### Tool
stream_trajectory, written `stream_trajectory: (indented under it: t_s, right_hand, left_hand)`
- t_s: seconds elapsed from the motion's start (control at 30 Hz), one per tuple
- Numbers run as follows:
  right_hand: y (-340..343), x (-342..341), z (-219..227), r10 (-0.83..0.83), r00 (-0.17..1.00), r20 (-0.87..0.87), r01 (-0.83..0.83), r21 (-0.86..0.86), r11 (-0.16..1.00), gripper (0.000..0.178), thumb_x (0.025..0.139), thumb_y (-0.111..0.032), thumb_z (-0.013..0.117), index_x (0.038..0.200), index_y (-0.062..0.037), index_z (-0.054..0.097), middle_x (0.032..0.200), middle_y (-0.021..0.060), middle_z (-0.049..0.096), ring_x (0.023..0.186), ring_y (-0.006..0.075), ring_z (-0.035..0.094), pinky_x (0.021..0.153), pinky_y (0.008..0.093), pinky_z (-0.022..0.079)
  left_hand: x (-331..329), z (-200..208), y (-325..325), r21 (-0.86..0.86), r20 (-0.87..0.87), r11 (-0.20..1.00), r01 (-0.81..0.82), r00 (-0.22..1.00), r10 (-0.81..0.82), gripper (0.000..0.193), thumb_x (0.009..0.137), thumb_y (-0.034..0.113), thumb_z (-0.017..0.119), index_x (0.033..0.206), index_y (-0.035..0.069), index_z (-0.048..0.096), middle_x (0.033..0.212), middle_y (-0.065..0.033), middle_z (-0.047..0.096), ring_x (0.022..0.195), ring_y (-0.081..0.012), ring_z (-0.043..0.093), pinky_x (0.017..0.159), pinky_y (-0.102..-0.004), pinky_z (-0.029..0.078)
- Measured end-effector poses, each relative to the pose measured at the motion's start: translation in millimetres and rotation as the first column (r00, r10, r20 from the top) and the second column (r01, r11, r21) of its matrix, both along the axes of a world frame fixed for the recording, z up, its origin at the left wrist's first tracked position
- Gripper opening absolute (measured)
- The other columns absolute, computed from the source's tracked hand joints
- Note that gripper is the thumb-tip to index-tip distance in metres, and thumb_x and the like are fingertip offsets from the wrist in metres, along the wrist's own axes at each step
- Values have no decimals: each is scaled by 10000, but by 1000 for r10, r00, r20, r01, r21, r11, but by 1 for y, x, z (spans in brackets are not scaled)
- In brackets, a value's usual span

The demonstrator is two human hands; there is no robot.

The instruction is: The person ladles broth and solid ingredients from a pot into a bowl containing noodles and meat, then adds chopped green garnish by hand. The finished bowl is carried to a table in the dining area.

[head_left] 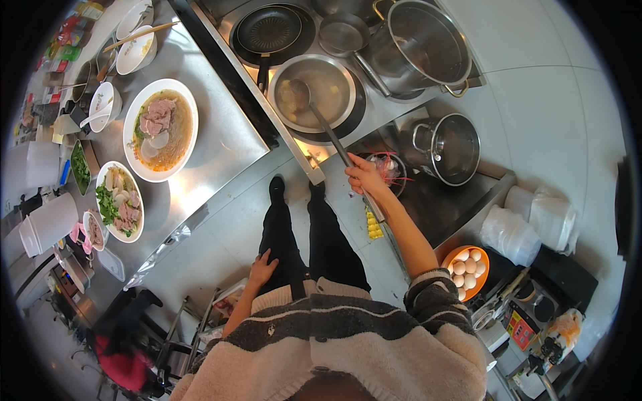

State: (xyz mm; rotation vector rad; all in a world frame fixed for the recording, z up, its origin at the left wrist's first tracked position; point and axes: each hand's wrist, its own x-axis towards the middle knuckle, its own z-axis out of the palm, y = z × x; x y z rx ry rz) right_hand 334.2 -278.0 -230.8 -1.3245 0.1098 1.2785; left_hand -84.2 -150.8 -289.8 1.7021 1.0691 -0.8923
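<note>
— What did the right hand (364,175) have hold of?

— A long-handled ladle (319,119). Its fingers were wrapped tight round the far end of the handle, and the bowl of it sat down in the wide steel pan (313,92) of pale broth on the stove.

— How would you judge it handled?

— Stiff, being metal, and light enough when empty. Loaded with broth, though, that long handle would likely have levered hard against the wrist. The end grip kept the hand clear of the heat; taking it nearer the middle would have steadied a full scoop. If the handle was greasy or steamed over, I'd have expected it to slip or twist in the palm.

— And the left hand (262,269)?

— It rested on the person's own thigh, fingers loosely spread, holding nothing.

— What stood around the pan?

— A dark frying pan (269,30) just beside it to the left, a small steel saucepan (342,34) behind, and a tall stockpot (418,45) to the right. A lower pot (448,148) sat on a shelf near the hand.

— And on the desk?

— On the steel desk (221,144), to the person's left, a large white bowl of noodle soup with sliced meat (161,129), and nearer the edge a smaller bowl with greens and meat (120,201). An orange bowl of eggs (465,267) lay well apart, to the right.
</note>
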Motion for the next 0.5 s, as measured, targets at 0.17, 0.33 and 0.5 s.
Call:
stream_trajectory:
  t_s: [0.17,0.33,0.5]
  right_hand:
    - [-4,-4,-11,-165,969,-185,175,37,984,527,889,-29,512,1393,-62,362,644,-13,440,418,56,340,353,216,306]
    - [-14,-11,-3,-24,997,67,22,18,1000,547,891,-36,503,1411,-55,333,639,-1,432,421,67,374,349,220,319]
    - [-25,-19,8,131,943,305,-62,-225,972,595,864,-42,511,1420,-23,300,581,3,405,426,91,414,362,238,356]
  left_hand:
    - [0,-1,1,7,18,1000,-7,1000,7,665,834,504,534,1404,197,379,1365,-302,374,1240,-474,386,1042,-483,331]
    - [3,-1,2,8,20,1000,-2,1000,2,662,834,506,534,1401,199,383,1369,-301,368,1240,-475,385,1039,-485,333]
    - [5,-1,4,15,-19,1000,15,1000,-15,663,835,507,535,1403,200,380,1372,-301,365,1242,-476,384,1040,-485,332]
